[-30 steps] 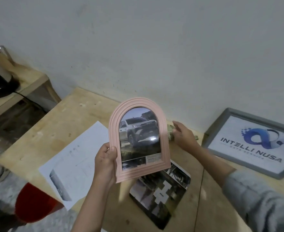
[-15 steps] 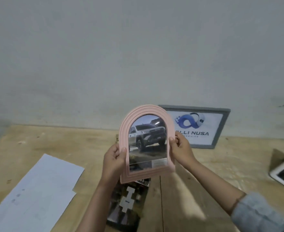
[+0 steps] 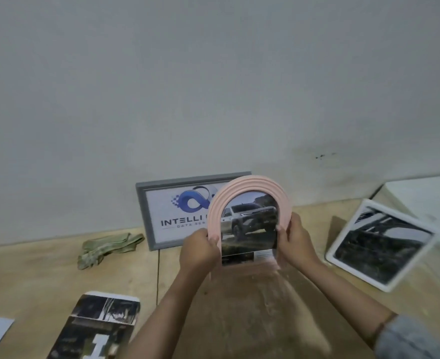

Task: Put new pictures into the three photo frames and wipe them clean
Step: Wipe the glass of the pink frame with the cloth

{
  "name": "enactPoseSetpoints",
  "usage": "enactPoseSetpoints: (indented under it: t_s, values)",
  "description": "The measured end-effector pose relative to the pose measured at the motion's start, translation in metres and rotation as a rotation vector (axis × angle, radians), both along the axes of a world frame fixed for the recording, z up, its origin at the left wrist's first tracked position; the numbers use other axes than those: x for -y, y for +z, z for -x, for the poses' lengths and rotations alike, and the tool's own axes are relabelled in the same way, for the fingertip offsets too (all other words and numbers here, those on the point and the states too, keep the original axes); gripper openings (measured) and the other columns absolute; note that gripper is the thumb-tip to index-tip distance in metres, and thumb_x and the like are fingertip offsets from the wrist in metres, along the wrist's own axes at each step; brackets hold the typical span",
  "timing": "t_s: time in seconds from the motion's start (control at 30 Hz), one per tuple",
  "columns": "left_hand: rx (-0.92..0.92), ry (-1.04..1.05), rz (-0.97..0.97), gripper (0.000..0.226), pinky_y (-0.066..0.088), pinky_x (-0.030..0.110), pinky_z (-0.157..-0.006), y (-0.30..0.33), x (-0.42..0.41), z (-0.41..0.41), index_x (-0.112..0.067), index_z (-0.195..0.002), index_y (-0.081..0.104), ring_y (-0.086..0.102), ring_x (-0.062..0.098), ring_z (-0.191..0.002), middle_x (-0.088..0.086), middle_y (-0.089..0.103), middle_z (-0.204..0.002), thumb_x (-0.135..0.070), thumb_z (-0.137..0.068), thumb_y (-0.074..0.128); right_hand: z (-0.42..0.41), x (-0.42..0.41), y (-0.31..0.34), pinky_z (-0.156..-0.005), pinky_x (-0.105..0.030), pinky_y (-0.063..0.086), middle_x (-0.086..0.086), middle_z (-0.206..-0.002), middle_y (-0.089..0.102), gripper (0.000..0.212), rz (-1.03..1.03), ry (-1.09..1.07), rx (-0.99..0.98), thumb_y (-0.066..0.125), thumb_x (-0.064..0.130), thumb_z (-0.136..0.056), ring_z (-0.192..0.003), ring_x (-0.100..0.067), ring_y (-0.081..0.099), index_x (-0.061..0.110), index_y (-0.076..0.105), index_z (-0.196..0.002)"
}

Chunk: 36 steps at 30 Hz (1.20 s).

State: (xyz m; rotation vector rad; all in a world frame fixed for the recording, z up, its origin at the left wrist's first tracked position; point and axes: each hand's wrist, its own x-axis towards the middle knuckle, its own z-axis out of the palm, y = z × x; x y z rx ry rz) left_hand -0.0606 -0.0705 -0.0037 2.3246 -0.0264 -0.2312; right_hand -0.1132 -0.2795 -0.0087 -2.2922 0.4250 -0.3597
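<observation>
Left hand and right hand pinch the pink frame by its side edges: likely light, rigid, with a breakable front.

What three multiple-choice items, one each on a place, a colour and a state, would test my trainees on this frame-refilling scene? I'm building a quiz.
1. Where does the green cloth lie?
A. left of the grey frame
B. on the white frame
C. under the loose print

2. What colour is the arched frame?
A. grey
B. pink
C. white

3. How is the arched frame held?
A. flat on the wooden table
B. by one hand
C. upright, by both hands

Answers:
1 A: the cloth sits on the table beside that frame's left edge.
2 B: its ridged rim is pink.
3 C: the left hand and right hand grip its sides.
</observation>
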Motion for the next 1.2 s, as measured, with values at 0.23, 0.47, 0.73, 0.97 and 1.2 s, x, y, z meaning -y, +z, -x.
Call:
enactPoseSetpoints:
  t_s: [0.23, 0.47, 0.73, 0.97, 1.2]
  values:
    - [0.07, -0.025, -0.072, 0.024, 0.039, 0.031, -0.065, -0.011, 0.111, -0.027, -0.003, -0.095, 0.06, 0.059, 0.031, -0.084, 0.014, 0.065, -0.092, -0.024, -0.096, 0.049, -0.021, 0.1, -0.005, -0.052, -0.015, 0.03, 0.002, -0.086, 0.049, 0.034, -0.018, -0.038, -0.043, 0.044, 0.004, -0.094, -0.071, -0.008, 0.048, 0.007, 0.034, -0.126]
    - [0.069, -0.002, -0.079, 0.023, 0.035, 0.03, -0.062, -0.019, 0.175, -0.041, 0.0, -0.089, 0.057, 0.06, 0.036, -0.085, 0.021, 0.065, -0.09, -0.021, -0.095, 0.051, -0.044, 0.157, -0.029, -0.054, -0.008, 0.038, -0.006, -0.087, 0.053, 0.036, -0.073, -0.112, 0.066, 0.044, -0.005, -0.089, -0.074, -0.018, 0.054, 0.002, 0.04, -0.123]
    - [0.069, 0.023, -0.103, 0.021, 0.033, 0.028, -0.063, -0.03, 0.207, -0.064, 0.0, -0.088, 0.057, 0.06, 0.035, -0.084, 0.021, 0.065, -0.091, -0.019, -0.095, 0.051, -0.075, 0.175, -0.045, -0.077, -0.033, 0.058, -0.006, -0.108, 0.056, 0.046, -0.239, -0.219, 0.025, 0.051, 0.004, -0.091, -0.097, -0.022, 0.057, 0.013, 0.034, -0.133]
    - [0.046, 0.049, -0.093, 0.02, 0.036, 0.029, -0.063, -0.045, 0.215, -0.075, 0.002, -0.093, 0.059, 0.06, 0.035, -0.083, 0.02, 0.065, -0.09, -0.016, -0.094, 0.051, -0.085, 0.179, -0.056, -0.091, -0.04, 0.052, -0.001, -0.125, 0.05, 0.058, -0.291, -0.206, -0.015, 0.058, 0.034, -0.089, -0.11, -0.019, 0.053, 0.024, 0.026, -0.137]
    - [-0.017, 0.104, -0.042, 0.02, 0.036, 0.031, -0.065, -0.052, 0.218, -0.067, 0.002, -0.099, 0.055, 0.059, 0.036, -0.089, 0.019, 0.062, -0.093, -0.017, -0.095, 0.051, -0.076, 0.175, -0.067, -0.104, -0.035, 0.037, -0.01, -0.145, 0.036, 0.061, -0.257, -0.181, -0.034, 0.043, 0.017, -0.097, -0.131, -0.027, 0.039, 0.017, 0.012, -0.149]
